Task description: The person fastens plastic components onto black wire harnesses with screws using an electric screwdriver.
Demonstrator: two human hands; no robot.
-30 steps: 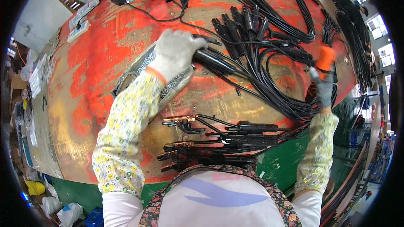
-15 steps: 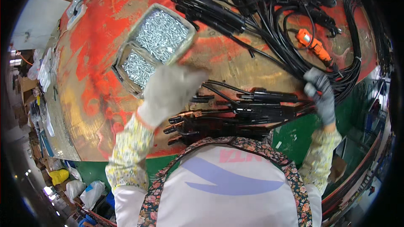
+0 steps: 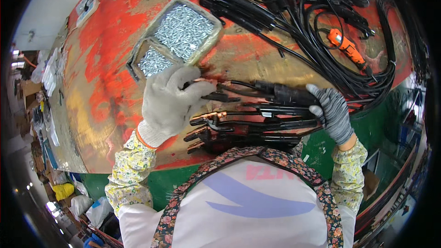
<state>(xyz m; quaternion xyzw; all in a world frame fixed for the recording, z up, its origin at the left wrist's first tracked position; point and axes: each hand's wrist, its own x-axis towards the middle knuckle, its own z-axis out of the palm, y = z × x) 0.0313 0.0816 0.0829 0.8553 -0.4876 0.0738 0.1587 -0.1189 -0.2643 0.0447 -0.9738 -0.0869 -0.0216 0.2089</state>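
My right hand point(image 3: 334, 114), in a grey-and-black striped glove, is closed round the black handle of a welding electrode holder point(image 3: 290, 94). At that holder's jaw end, my left hand point(image 3: 172, 98) in a pale knit glove has its thumb and fingers curled in, gripping the tip; the fingers partly hide the jaw. Closer to me lie several more black electrode holders point(image 3: 257, 138) with copper-coloured jaws point(image 3: 209, 118), stacked side by side and pointing left. Just beyond my left hand stands a two-part box point(image 3: 212, 49) filled with small silver screws point(image 3: 183, 30).
Across the far right lie bundled black cables point(image 3: 317, 59) and further black holders point(image 3: 234, 9). An orange power tool point(image 3: 347, 50) rests among the cables. The table top point(image 3: 108, 92) is worn, red and brown. Bags and boxes stand on the floor at lower left.
My right hand has moved left from the cables onto the holder's handle. My left hand has shifted slightly left and turned, its fingers now at the jaw end. The holder sits a little higher.
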